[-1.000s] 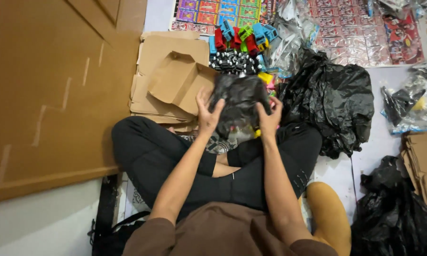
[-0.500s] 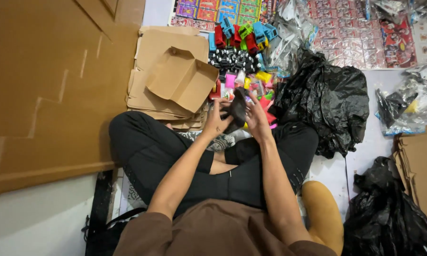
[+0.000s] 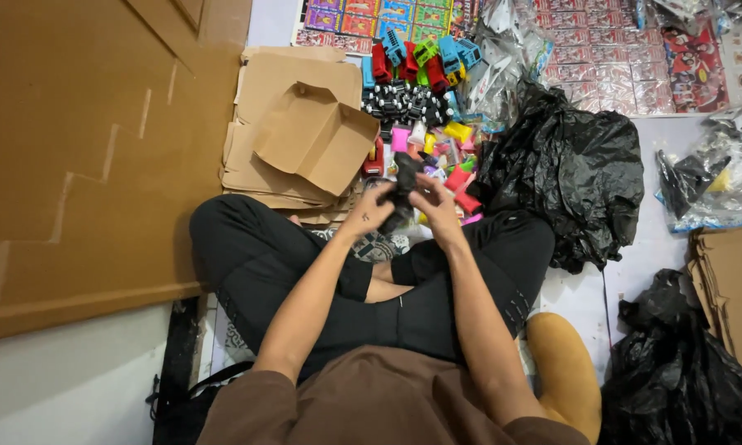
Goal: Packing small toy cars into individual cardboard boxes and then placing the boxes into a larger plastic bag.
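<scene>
I sit cross-legged on the floor. My left hand [image 3: 373, 216] and my right hand [image 3: 434, 208] both grip a small crumpled black plastic bag [image 3: 402, 188] held just above my knees. The bag is scrunched into a narrow wad between my fingers. Right behind it lies a heap of small colourful plastic toy parts [image 3: 443, 156], pink, yellow, red and green. Further back stand black toy wheels [image 3: 404, 104] and red, blue and green toy trucks [image 3: 420, 59].
A stack of flat cardboard boxes [image 3: 305, 132] lies at the left of the toys. A big black plastic bag [image 3: 573, 177] sits to the right, another [image 3: 684, 371] at the lower right. Printed card sheets [image 3: 618, 58] cover the floor at the back. A brown wooden panel [image 3: 83, 156] fills the left.
The black bag was wide and puffed between my hands. I have squeezed it down into a small wad, which uncovered the colourful toy parts behind it.
</scene>
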